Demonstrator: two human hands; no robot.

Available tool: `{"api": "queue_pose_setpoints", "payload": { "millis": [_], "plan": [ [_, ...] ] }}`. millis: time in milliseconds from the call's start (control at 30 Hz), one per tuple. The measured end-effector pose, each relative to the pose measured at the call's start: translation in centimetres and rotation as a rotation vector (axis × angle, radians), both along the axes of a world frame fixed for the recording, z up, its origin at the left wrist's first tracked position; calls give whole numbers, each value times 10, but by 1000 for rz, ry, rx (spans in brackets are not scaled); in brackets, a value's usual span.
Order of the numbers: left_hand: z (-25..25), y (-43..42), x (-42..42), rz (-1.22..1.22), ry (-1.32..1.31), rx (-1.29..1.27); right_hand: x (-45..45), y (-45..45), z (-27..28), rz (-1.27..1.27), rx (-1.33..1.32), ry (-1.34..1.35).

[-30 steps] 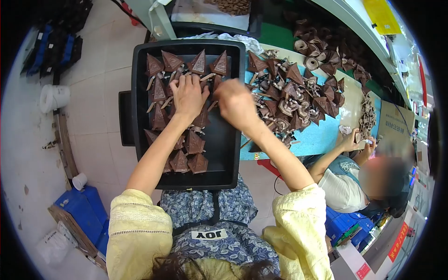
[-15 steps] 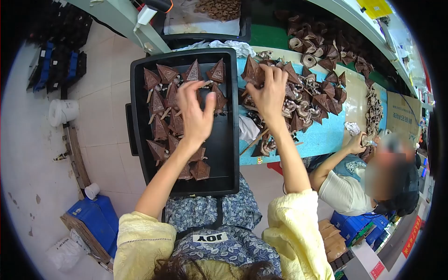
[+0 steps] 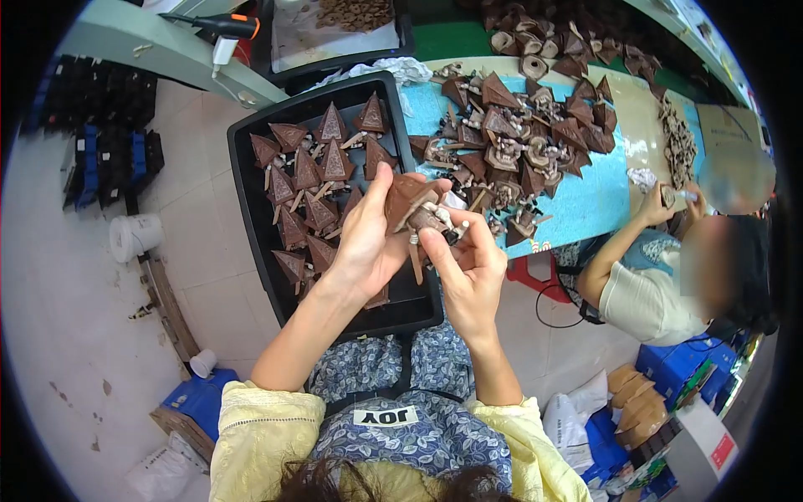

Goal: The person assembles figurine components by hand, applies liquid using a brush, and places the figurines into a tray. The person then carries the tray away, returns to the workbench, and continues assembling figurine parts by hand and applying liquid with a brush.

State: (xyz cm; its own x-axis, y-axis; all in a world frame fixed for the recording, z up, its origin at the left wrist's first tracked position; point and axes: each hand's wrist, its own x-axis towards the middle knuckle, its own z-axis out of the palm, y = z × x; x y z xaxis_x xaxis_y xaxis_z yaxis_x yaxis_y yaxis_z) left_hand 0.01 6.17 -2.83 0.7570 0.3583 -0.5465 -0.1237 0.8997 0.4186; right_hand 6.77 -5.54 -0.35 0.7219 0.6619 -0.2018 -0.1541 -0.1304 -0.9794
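Note:
Above the right side of the black tray (image 3: 251,209), both hands hold a small figurine with a brown pointed hat (image 3: 407,201). Its little grey-and-white body and a thin wooden stick show below the hat brim. My left hand (image 3: 365,238) is closed around the hat side. The thumb and fingers of my right hand (image 3: 468,272) pinch the body. Several similar brown-hatted figurines (image 3: 320,213) lie in rows in the tray, partly hidden by my left hand. To the right, a heap of more such figurines (image 3: 502,121) covers part of the blue mat (image 3: 598,180).
A co-worker (image 3: 661,276) sits at the right of the table, holding a small piece. Behind are more brown pieces (image 3: 535,42) and another tray (image 3: 407,29). A grey shelf post (image 3: 167,50) with an orange-black tool (image 3: 222,25) stands at the upper left.
My right hand has come from the heap toward the tray with a figurine. My left hand has left the tray's figurines and now grips the same one. The view has shifted.

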Motion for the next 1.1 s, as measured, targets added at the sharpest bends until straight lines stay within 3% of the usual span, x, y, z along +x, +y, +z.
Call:
{"api": "queue_pose_setpoints", "payload": {
  "millis": [67,200,267,333,400,467,500,600,667,800,867,933,1000,1100],
  "plan": [
    [-4,-7,-3,74,-180,-332,-6,-1,6,-65,46,34],
    [-7,-18,-6,43,-309,-405,-18,-11,10,-180,151,152],
    [-7,-22,-5,64,-363,-451,-20,-18,14,-171,43,52],
    [1,-21,-1,35,-201,-85,-16,-19,18,-92,35,-486],
    [14,-17,-1,-69,-80,159,-15,-24,15,-54,21,-728],
    [13,-10,-10,-303,-151,229,-21,-25,15,-44,-11,-757],
    [10,-11,-12,-309,-147,231,-26,-25,10,-102,27,-701],
    [9,-16,-13,-284,-237,193,-29,-27,9,-146,68,-684],
    [23,-28,-9,-139,-306,-7,-32,-29,7,-167,70,-720],
    [18,-33,-13,-101,-215,68,-37,-31,1,-166,74,-703],
    [-1,-22,-28,-275,-47,256,-42,-33,-6,-118,55,-667],
    [-8,-12,-38,-416,344,482,-45,-36,-16,3,-57,-581],
    [-44,-1,-56,-601,589,1033,-45,-42,-37,23,-204,-617],
    [-67,1,-58,-873,755,1269,-39,-42,-64,-36,-256,-529]
  ]
}}
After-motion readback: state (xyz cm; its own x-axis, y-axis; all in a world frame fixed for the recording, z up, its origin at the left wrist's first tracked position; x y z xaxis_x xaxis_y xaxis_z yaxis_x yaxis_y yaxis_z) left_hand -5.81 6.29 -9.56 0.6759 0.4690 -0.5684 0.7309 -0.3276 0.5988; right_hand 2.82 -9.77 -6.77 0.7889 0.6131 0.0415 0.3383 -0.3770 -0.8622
